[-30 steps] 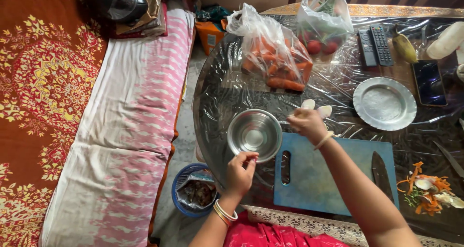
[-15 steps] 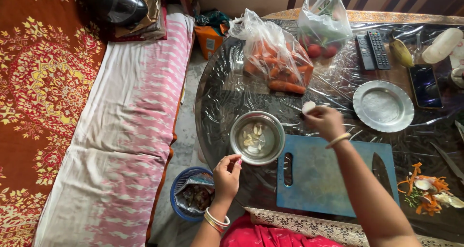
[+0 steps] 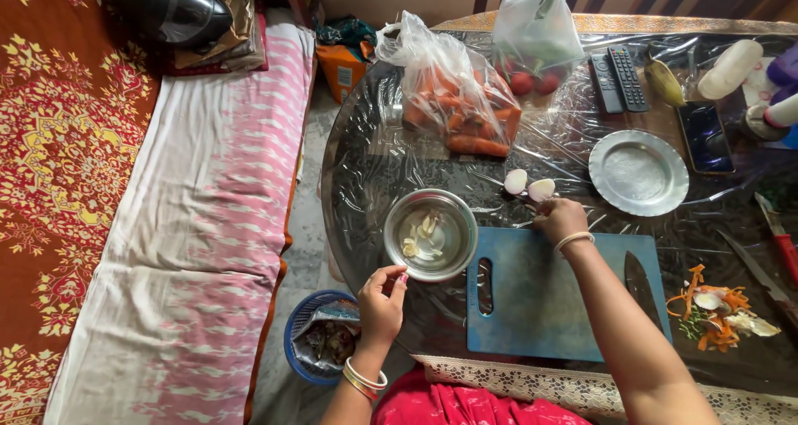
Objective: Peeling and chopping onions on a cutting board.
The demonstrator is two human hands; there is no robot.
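While rt hand (image 3: 561,219) covers something near onion halves (image 3: 529,184), grip unclear; lt hand (image 3: 382,298) pinches steel bowl (image 3: 431,234) rim.

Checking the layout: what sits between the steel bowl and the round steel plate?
In the head view, two onion halves and the right hand lie between the steel bowl and the steel plate.

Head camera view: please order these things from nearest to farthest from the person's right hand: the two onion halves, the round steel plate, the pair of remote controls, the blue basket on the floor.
From the right hand:
1. Onion halves, just above the fingers on the table.
2. Round steel plate, to the right on the table.
3. Remote controls, far table edge, up and right.
4. Blue basket, down left, on the floor beside the table.
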